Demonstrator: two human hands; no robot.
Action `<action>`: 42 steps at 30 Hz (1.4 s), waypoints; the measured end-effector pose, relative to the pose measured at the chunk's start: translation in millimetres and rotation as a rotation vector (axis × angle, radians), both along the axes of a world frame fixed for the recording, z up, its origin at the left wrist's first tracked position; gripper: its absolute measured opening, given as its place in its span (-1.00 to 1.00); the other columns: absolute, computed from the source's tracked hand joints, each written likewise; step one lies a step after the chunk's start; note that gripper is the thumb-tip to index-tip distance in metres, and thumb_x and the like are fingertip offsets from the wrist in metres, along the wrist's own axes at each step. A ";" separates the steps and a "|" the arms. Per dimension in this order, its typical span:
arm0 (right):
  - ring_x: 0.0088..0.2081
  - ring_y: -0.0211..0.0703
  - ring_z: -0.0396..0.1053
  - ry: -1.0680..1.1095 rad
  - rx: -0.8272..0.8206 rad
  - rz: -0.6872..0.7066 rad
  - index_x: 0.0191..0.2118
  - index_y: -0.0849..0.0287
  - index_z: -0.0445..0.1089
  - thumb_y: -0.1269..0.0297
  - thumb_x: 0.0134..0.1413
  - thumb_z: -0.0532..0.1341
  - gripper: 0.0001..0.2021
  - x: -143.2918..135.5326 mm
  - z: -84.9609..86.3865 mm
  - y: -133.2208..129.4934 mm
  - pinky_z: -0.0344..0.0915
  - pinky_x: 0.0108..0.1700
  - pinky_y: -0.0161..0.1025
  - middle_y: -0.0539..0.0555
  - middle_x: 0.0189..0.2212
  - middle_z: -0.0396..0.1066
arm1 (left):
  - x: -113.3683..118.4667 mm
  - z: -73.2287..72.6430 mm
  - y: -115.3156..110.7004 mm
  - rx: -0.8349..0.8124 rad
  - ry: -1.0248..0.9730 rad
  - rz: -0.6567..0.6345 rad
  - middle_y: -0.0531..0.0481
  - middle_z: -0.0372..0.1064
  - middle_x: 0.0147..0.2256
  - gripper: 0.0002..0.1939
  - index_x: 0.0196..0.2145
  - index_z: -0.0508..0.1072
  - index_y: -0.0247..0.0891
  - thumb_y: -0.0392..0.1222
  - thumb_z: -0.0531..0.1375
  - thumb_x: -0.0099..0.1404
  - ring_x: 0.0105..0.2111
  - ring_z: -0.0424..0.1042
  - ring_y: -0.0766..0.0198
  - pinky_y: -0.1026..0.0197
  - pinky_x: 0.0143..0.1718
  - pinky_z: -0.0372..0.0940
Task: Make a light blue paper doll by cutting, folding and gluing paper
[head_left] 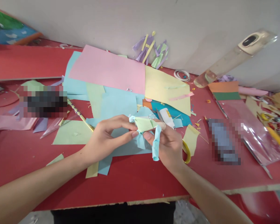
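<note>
Between my two hands is a small paper figure [144,125], a pale green folded body with light blue rolled and twisted paper pieces. My left hand [109,133] pinches its left side between thumb and fingers. Closed on the other side is my right hand [171,140], its thumb near the blue piece at the middle. A blue paper roll [156,144] hangs down in front of the right fingers. Light blue paper sheets [119,101] lie beneath and behind the hands. Yellow-handled scissors [187,151] are partly hidden by my right hand.
Pink [112,67] and yellow [165,87] paper sheets lie farther back. Paper-strip figures [146,48] lean against the wall. A clear bottle [228,62] stands at the right. Nearby are a patterned pencil [80,115], a pink plastic pouch [254,130] and two blurred-out objects on the red table [130,183].
</note>
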State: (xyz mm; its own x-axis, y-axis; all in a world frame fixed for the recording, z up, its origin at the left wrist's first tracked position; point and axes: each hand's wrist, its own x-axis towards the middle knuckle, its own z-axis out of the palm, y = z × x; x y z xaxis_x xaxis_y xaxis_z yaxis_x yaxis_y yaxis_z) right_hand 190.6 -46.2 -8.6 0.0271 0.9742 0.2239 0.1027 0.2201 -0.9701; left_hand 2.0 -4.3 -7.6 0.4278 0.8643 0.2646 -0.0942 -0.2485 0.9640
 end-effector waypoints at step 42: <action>-0.42 -0.21 0.31 0.062 -0.328 0.094 -0.38 0.08 0.41 0.08 0.10 0.30 -0.80 6.4 5.5 10.3 0.30 -0.35 -0.26 -0.03 -0.48 0.34 | -4.1 6.9 -2.0 -0.099 0.125 0.112 0.05 0.57 -0.37 -0.88 -0.40 0.58 -0.16 -0.15 0.28 0.29 -0.31 0.52 0.23 0.24 -0.28 0.41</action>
State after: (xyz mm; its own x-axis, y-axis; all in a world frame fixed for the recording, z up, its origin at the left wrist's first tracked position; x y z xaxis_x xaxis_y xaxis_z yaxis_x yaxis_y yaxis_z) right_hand 197.1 -35.9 -3.1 -0.0619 0.9929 -0.1014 0.0353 -0.0993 -0.9944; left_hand -2.1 -6.2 -0.7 0.3515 0.9276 0.1268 0.0511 -0.1543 0.9867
